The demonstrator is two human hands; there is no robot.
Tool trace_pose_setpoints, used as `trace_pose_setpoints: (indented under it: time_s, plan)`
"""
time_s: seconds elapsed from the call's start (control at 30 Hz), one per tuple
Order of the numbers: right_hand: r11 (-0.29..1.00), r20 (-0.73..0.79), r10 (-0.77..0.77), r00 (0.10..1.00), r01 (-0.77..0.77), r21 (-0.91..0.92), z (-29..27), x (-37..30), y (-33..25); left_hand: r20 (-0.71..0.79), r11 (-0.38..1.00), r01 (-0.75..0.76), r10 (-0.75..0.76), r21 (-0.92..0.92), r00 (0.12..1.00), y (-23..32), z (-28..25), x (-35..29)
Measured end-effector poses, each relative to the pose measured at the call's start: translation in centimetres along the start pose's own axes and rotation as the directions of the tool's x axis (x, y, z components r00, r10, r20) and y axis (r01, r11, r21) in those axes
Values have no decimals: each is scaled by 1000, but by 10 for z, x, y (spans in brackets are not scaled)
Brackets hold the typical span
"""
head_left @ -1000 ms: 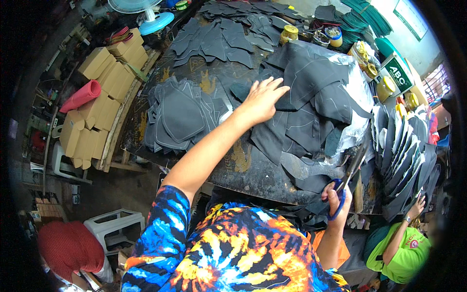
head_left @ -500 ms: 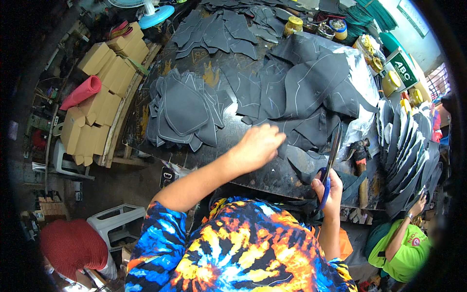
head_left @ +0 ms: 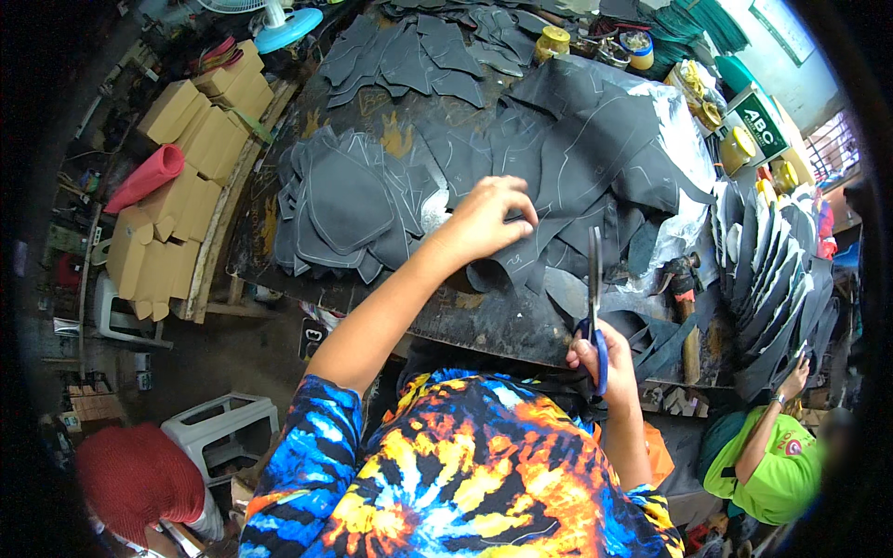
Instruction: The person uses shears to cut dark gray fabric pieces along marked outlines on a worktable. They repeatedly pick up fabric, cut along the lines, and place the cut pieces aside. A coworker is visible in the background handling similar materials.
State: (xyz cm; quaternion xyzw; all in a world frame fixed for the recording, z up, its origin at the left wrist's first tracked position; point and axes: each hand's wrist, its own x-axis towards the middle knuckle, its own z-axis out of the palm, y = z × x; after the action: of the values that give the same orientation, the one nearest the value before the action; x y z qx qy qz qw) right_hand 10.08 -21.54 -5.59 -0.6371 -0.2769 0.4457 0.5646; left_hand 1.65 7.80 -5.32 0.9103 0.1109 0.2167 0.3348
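One pair of blue-handled scissors [head_left: 594,299] is gripped in the right hand [head_left: 612,355], its fingers round the handles, blades above the desk [head_left: 465,325]. Left hand [head_left: 486,219]: fingers loosely curled, parted from the thumb, over marked black pieces [head_left: 514,258]; contact cannot be determined.

Pink roll [head_left: 146,179] against cardboard boxes [head_left: 206,141]; blue-based fan [head_left: 288,31] beyond; pale stool [head_left: 220,418] on floor [head_left: 209,358].
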Motion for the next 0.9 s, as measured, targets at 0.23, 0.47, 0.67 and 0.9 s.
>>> trace_pose_setpoints:
  time_s: [0.23,0.47,0.67,0.9]
  plan:
    - [992,163,103,981,-113,49,-11,-3,-7,-42,908,114,-143,-403,989,6,16,-5]
    - [997,434,35,900,-4,-72,-15,26,-30,139,715,153,-79,-682,987,26,-31,-40]
    - [948,428,3,904,134,-289,-1,43,-42,158,687,224,-158,-691,975,32,-35,-55]
    - [961,273,249,929,-200,-193,8,32,-47,160,710,192,-113,-677,981,30,-33,-55]
